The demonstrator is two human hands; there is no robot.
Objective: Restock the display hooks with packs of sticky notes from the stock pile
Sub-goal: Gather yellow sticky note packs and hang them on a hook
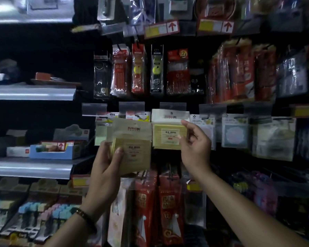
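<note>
My left hand point(106, 163) grips a small stack of yellow sticky-note packs point(134, 148) in clear bags, thumb across the front pack, held just below the display row. To its right, one yellow sticky-note pack point(168, 132) hangs on a display hook point(171, 112). My right hand point(194, 141) is at that hanging pack's right edge, thumb and fingers curled around the side of it. More note packs point(235, 132) hang on hooks further right, and others point(101, 132) hang behind the stack I hold.
Pen and refill packs point(137, 68) hang in the row above. Red packets point(169, 207) hang below my hands. Grey shelves point(30, 94) at the left carry a blue box point(50, 154) and small cartons. Clear price-tag holders point(94, 109) jut out above the hooks.
</note>
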